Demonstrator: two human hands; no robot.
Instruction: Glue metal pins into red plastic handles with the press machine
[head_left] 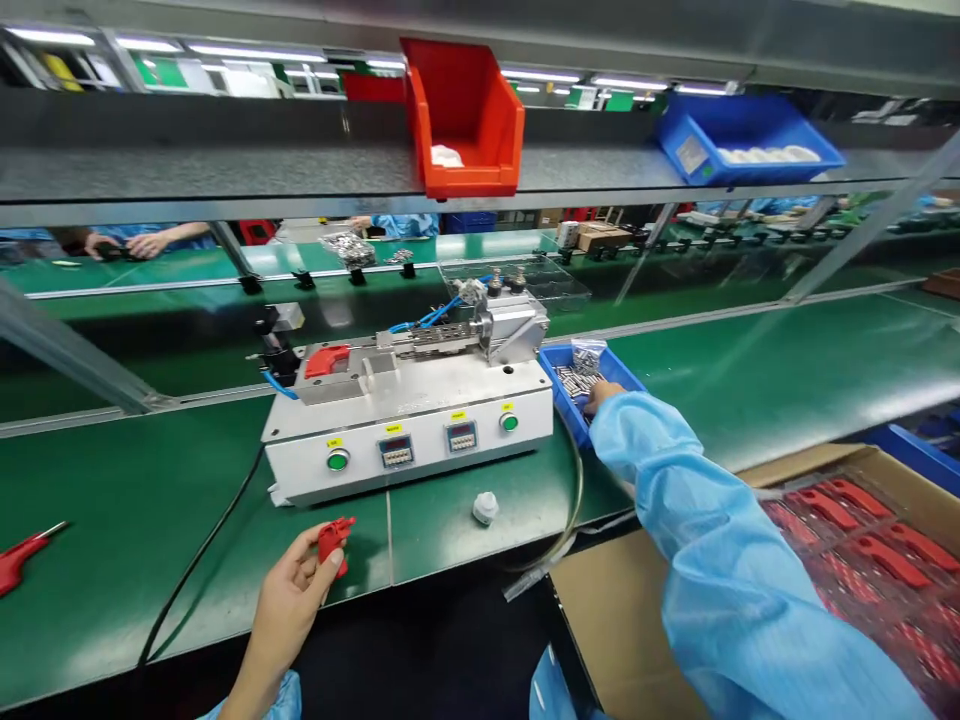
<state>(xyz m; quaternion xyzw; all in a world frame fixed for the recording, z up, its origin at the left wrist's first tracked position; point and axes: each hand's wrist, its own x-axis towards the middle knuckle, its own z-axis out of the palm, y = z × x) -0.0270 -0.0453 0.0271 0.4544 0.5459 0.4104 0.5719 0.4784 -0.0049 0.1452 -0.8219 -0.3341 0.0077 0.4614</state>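
My left hand (289,590) is closed around a small red plastic part (333,545), held over the front edge of the green bench. My right hand (602,395) reaches into a blue bin (634,378) of small metal pins (576,383); its fingertips are hidden among the contents. A clear bag (587,355) of metal pieces lies at the bin's back. Left of the bin stands a white bench machine (420,440) with green buttons and small displays. A red handle-shaped part (327,360) sits in its left fixture. In front of the machine is a small white piece (485,508).
A red screwdriver-like tool (22,560) lies at far left. At right, a cardboard box (637,620) holds trays of red parts (889,560). A red bin (472,180) and a blue bin (750,165) sit on the shelf. Another person's hands (150,243) work beyond.
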